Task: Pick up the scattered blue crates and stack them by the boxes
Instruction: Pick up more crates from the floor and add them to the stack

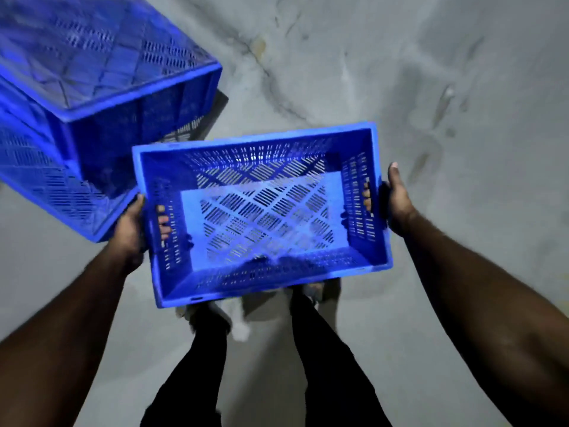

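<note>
I hold an empty blue slotted crate [261,211] upright in front of me, above the floor. My left hand [131,229] grips its left handle, fingers poking through the slot. On the opposite side my right hand [395,200] grips the right handle the same way. To the upper left stands a stack of blue crates [101,97]: the top one lies upside down, skewed over another crate [52,183] beneath it. The held crate's left corner is close to that stack.
Grey stained concrete floor [400,72] stretches to the right and ahead. My legs in dark trousers [323,365] and my feet show below the crate. No boxes are in view.
</note>
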Demonstrator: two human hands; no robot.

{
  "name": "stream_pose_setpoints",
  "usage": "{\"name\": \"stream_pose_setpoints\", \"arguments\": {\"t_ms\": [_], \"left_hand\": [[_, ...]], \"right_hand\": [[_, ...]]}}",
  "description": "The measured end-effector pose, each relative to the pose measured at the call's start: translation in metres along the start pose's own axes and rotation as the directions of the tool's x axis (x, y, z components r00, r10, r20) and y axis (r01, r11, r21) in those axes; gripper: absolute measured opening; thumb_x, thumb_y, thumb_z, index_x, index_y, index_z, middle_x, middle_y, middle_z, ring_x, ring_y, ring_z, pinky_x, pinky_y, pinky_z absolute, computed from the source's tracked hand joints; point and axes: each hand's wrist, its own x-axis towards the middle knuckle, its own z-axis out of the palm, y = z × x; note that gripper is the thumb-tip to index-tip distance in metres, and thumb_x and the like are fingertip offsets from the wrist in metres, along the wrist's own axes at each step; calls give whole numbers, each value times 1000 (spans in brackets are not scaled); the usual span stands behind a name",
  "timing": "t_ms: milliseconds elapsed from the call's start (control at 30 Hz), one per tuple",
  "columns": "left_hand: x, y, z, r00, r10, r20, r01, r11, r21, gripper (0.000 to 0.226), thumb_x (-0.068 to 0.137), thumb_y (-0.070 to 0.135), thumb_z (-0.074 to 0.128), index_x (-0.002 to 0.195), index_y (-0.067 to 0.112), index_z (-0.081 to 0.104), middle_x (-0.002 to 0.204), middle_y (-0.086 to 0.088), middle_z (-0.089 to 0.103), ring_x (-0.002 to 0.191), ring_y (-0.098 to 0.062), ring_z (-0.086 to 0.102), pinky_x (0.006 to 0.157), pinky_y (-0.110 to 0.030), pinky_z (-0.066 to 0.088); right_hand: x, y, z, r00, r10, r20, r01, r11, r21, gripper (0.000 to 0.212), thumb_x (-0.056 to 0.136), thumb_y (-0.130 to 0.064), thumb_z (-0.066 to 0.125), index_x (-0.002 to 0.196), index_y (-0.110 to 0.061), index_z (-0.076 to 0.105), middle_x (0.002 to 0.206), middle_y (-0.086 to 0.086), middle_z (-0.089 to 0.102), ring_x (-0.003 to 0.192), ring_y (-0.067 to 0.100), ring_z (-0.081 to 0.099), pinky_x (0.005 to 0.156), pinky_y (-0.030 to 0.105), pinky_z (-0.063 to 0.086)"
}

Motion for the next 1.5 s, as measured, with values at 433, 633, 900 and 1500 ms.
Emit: {"name": "stream_pose_setpoints", "arguments": {"t_ms": [433,633,900,1500], "left_hand": [[-273,205,40,944,40,328,-101,980,172,79,75,88,25,73,17,60,47,-2,48,34,-16,39,39,-17,31],[-299,265,141,930,30,368,-147,944,294,68,77,85,30,67,19,40,38,4,23,26,-11,18,38,-15,16],[-312,383,280,920,105,379,-209,947,245,63,75,83,38,60,22,28,39,4,20,26,-12,15,40,-14,12],[-190,802,556,910,183,373,-293,919,263,65,77,83,36,59,22,28,38,4,21,27,-11,17,39,-11,16]], "right_hand": [[-308,-93,-97,995,-57,-79,69,984,165,75,81,-85,27,63,-15,50,45,2,37,28,13,26,33,14,23],[-335,-124,-163,993,-70,-100,98,946,308,63,84,-80,34,61,-22,34,44,-3,23,31,9,17,35,13,17],[-304,-255,-258,982,-122,-146,168,915,367,64,78,-83,42,59,-22,35,43,-5,22,31,8,17,34,14,16],[-75,-713,-341,953,-178,-244,246,926,287,63,82,-81,39,62,-21,34,43,-6,22,31,6,16,34,12,16]]}}
